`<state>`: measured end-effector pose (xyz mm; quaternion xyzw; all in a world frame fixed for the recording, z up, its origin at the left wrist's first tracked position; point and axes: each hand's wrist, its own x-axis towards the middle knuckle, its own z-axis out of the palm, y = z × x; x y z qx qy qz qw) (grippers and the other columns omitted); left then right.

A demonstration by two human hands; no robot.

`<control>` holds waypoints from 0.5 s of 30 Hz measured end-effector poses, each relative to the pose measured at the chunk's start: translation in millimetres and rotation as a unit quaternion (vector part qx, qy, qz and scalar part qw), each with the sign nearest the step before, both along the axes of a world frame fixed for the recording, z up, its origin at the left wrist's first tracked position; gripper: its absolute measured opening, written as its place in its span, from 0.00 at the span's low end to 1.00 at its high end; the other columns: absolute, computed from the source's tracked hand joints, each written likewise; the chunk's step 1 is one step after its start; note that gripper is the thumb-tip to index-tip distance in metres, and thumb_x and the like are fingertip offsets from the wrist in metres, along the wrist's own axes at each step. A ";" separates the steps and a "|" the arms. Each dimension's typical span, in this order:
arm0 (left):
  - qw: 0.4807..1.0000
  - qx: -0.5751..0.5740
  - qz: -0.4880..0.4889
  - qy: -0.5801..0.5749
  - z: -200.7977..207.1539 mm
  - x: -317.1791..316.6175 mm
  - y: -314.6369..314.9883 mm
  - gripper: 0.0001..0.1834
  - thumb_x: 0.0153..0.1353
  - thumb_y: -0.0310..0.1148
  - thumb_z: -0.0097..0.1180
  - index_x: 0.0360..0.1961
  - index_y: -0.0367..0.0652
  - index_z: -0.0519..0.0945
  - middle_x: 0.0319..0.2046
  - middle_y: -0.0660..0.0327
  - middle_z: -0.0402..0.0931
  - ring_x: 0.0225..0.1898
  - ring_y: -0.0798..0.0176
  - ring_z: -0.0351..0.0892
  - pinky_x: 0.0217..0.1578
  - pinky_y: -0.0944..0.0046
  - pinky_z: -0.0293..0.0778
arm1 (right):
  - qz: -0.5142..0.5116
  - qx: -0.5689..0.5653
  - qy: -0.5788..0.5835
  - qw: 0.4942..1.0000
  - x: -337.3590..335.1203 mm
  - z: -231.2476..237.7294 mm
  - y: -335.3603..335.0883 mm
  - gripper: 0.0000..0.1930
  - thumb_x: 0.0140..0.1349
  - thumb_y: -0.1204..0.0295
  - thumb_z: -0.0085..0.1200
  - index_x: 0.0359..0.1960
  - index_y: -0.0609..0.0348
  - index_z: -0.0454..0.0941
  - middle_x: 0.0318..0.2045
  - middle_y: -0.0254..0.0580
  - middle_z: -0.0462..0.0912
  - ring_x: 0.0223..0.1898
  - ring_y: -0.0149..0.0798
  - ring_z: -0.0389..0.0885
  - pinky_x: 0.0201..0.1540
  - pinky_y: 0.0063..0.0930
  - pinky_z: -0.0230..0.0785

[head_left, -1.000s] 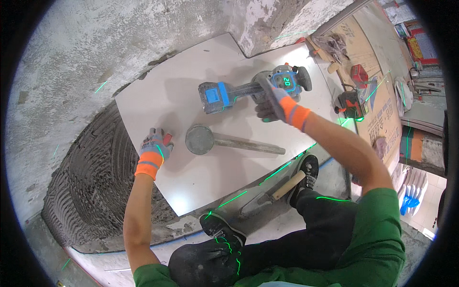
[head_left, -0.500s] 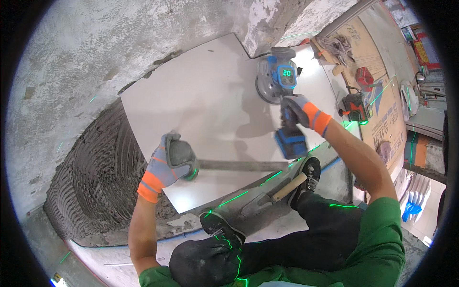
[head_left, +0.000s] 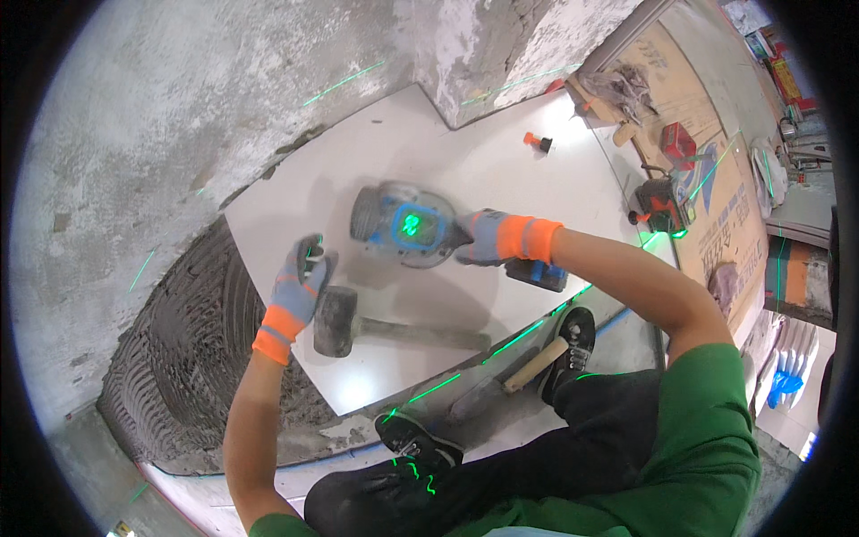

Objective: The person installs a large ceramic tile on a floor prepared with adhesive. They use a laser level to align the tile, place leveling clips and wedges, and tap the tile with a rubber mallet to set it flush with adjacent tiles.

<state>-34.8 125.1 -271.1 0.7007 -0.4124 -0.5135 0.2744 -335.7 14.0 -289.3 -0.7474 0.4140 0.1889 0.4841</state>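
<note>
In my right hand is the handle of a cordless tile vibrator, blue and grey with a lit green display and a battery at its lower end. Its blurred head is over the large white tile. My left hand, in a grey and orange glove like the right, is by the tile's left edge with its fingers apart and nothing in them. Right beside it a rubber mallet with a grey head lies on the tile, handle pointing right.
Combed grey mortar spreads left of the tile, along a rough wall. A trowel with a wooden handle lies by my shoes. At right are a laser level, a red box and a small orange-and-black piece on the tile.
My right hand has brought the tile vibrator leftward across the tile, uncovering the orange-and-black piece. My left hand has let go of the mallet, which now lies slightly lower and further left.
</note>
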 end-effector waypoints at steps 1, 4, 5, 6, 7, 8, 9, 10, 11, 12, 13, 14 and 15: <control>0.998 -0.003 0.052 0.045 0.0 -7.8 -16.8 0.20 0.56 0.36 0.55 0.49 0.40 0.70 0.42 0.54 0.73 0.40 0.61 0.74 0.41 0.64 0.70 | 0.034 -0.036 -0.024 0.998 5.4 -1.0 -6.3 0.21 0.52 0.57 0.51 0.41 0.61 0.73 0.24 0.48 0.78 0.25 0.45 0.78 0.30 0.37 0.70; 0.989 -0.133 0.029 -0.055 -12.2 -40.5 -51.1 0.20 0.56 0.38 0.54 0.48 0.41 0.70 0.37 0.55 0.76 0.36 0.59 0.76 0.39 0.63 0.70 | 0.108 -0.092 -0.030 0.989 23.4 -2.0 -22.1 0.24 0.54 0.51 0.49 0.40 0.62 0.73 0.29 0.53 0.79 0.33 0.53 0.77 0.40 0.41 0.68; 0.975 -0.110 0.002 -0.191 -15.7 -47.3 -53.9 0.19 0.55 0.37 0.54 0.46 0.40 0.71 0.34 0.56 0.77 0.35 0.58 0.76 0.39 0.62 0.70 | 0.122 -0.093 -0.025 0.988 29.6 -0.9 -27.1 0.25 0.54 0.49 0.48 0.39 0.62 0.74 0.30 0.54 0.79 0.33 0.54 0.77 0.40 0.42 0.68; 0.962 -0.085 0.016 -0.260 -20.7 -53.6 -56.4 0.18 0.54 0.36 0.55 0.44 0.39 0.73 0.32 0.56 0.77 0.33 0.57 0.76 0.38 0.62 0.70 | 0.134 -0.094 -0.019 0.986 35.2 0.8 -31.4 0.27 0.54 0.47 0.47 0.38 0.62 0.75 0.30 0.55 0.79 0.34 0.55 0.77 0.41 0.43 0.68; 0.961 -0.074 0.055 -0.261 -25.2 -57.6 -55.8 0.16 0.54 0.36 0.55 0.42 0.38 0.74 0.31 0.56 0.77 0.33 0.57 0.76 0.38 0.61 0.70 | 0.140 -0.070 -0.013 0.988 40.0 3.0 -34.9 0.28 0.54 0.46 0.46 0.37 0.62 0.76 0.30 0.55 0.79 0.34 0.55 0.77 0.41 0.43 0.68; 0.959 -0.062 0.093 -0.262 -29.4 -60.5 -53.9 0.15 0.53 0.36 0.55 0.40 0.38 0.75 0.29 0.56 0.78 0.32 0.56 0.76 0.38 0.61 0.70 | 0.146 -0.046 -0.007 0.988 44.0 5.5 -38.3 0.28 0.54 0.45 0.45 0.37 0.62 0.77 0.30 0.56 0.79 0.34 0.54 0.78 0.41 0.43 0.68; 0.954 -0.050 0.134 -0.262 -32.7 -61.2 -52.1 0.14 0.53 0.35 0.55 0.38 0.38 0.75 0.28 0.56 0.78 0.32 0.56 0.76 0.37 0.61 0.70 | 0.138 -0.032 -0.013 0.990 47.2 8.3 -40.6 0.29 0.54 0.44 0.44 0.36 0.61 0.78 0.30 0.56 0.79 0.34 0.54 0.78 0.41 0.43 0.68; 0.949 -0.036 0.175 -0.259 -35.2 -61.1 -49.9 0.13 0.53 0.35 0.56 0.35 0.38 0.76 0.27 0.56 0.78 0.31 0.56 0.76 0.37 0.60 0.70 | 0.142 -0.035 -0.016 0.989 49.4 10.6 -42.7 0.30 0.53 0.44 0.44 0.35 0.62 0.78 0.30 0.55 0.80 0.34 0.54 0.78 0.41 0.42 0.68; 0.943 -0.003 0.218 -0.250 -38.0 -62.2 -48.8 0.12 0.52 0.35 0.56 0.33 0.38 0.76 0.26 0.56 0.78 0.30 0.56 0.76 0.36 0.60 0.71 | 0.146 -0.035 -0.023 0.988 50.1 12.5 -44.4 0.31 0.53 0.43 0.43 0.34 0.63 0.79 0.29 0.55 0.80 0.33 0.53 0.78 0.40 0.42 0.68; 0.938 -0.046 0.237 -0.248 -39.2 -62.9 -48.2 0.12 0.52 0.36 0.57 0.29 0.37 0.76 0.25 0.56 0.77 0.28 0.58 0.75 0.33 0.60 0.70 | 0.139 -0.029 -0.029 0.989 50.1 14.0 -46.1 0.31 0.53 0.43 0.43 0.34 0.63 0.78 0.29 0.54 0.80 0.33 0.53 0.78 0.40 0.42 0.68; 0.939 -0.034 0.256 -0.229 -39.6 -63.3 -49.7 0.14 0.52 0.38 0.58 0.28 0.36 0.76 0.25 0.56 0.77 0.27 0.59 0.75 0.33 0.61 0.70 | 0.140 -0.011 -0.030 0.990 50.2 15.3 -48.2 0.31 0.53 0.43 0.43 0.34 0.64 0.78 0.29 0.54 0.80 0.33 0.53 0.78 0.40 0.42 0.68; 0.938 -0.009 0.281 -0.202 -39.2 -64.9 -52.1 0.15 0.52 0.40 0.59 0.27 0.35 0.76 0.25 0.56 0.77 0.26 0.60 0.74 0.32 0.61 0.70 | 0.144 0.007 -0.035 0.989 49.9 16.4 -50.4 0.31 0.53 0.43 0.43 0.34 0.64 0.78 0.28 0.53 0.80 0.33 0.52 0.78 0.40 0.42 0.68; 0.934 0.002 0.277 -0.226 -37.4 -67.5 -53.1 0.16 0.52 0.41 0.59 0.27 0.35 0.76 0.25 0.56 0.77 0.26 0.60 0.73 0.32 0.61 0.70 | 0.146 0.021 -0.038 0.988 48.6 17.4 -51.3 0.30 0.53 0.43 0.43 0.34 0.63 0.78 0.28 0.52 0.80 0.33 0.52 0.78 0.39 0.42 0.68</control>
